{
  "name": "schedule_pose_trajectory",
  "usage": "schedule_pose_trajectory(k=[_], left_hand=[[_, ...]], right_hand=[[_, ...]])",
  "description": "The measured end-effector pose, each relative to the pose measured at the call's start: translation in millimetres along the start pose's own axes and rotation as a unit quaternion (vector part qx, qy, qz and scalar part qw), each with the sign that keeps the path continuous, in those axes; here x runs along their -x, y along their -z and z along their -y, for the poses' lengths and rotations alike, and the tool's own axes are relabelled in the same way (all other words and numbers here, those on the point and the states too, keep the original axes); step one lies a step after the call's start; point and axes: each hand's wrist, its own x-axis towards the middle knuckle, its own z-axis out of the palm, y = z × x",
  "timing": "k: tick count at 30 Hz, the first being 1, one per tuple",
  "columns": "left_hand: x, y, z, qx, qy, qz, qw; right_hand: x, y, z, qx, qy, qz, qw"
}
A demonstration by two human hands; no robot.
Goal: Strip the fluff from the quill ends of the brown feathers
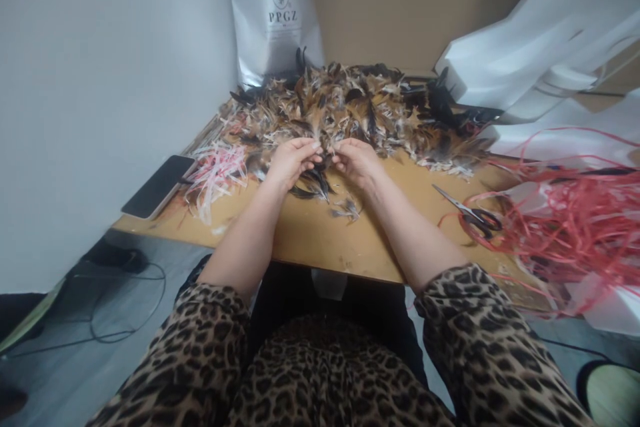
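A big heap of brown, black and white feathers (350, 107) covers the far half of the wooden table (310, 233). My left hand (291, 161) and my right hand (356, 161) meet at the heap's near edge, fingers pinched together on a small bunch of dark feathers (319, 180) that hangs below them. A few loose feathers (346, 209) lie on the table just in front of my hands.
Black-handled scissors (473, 212) lie at the right, beside a tangle of red raffia strands (565, 220). Pink and white strands (220, 170) and a black phone (159, 185) lie left. A silver bag (274, 10) stands behind; white bags (540, 47) sit back right.
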Motion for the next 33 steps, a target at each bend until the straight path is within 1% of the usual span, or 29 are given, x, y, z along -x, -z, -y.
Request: schedule_pose_trajectory(k=[2, 7, 11, 15, 18, 21, 25, 29, 33], left_hand=[[0, 0.7, 1, 0.002, 0.019, 0.012, 1.0], [0, 1.4, 3, 0.019, 0.051, 0.013, 0.998], [1, -0.1, 4, 0.022, 0.07, 0.032, 0.997], [1, -1.8, 5, 0.031, 0.08, 0.017, 0.996], [-1, -2.5, 7, 0.051, 0.072, 0.01, 0.996], [-1, -2.6, 8, 0.054, 0.062, 0.015, 0.996], [-1, -2.6, 8, 0.036, 0.061, 0.025, 0.997], [0, -3.4, 7, 0.031, 0.057, 0.019, 0.998], [1, -5.0, 5, 0.018, 0.056, 0.03, 0.998]], right_hand=[[0, 0, 0, -0.012, 0.009, -0.005, 1.0], [-2, -1, -3, -0.025, 0.033, -0.005, 0.999], [-2, -5, -8, -0.012, 0.073, -0.011, 0.997], [0, -10, -10, 0.015, 0.134, -0.018, 0.991], [1, -11, -11, 0.04, 0.158, -0.019, 0.986], [1, -12, -12, 0.042, 0.153, -0.026, 0.987], [2, -12, -12, 0.015, 0.129, -0.033, 0.991], [3, -11, -11, -0.008, 0.07, -0.018, 0.997], [3, -8, -9, -0.015, 0.021, -0.001, 1.0]])
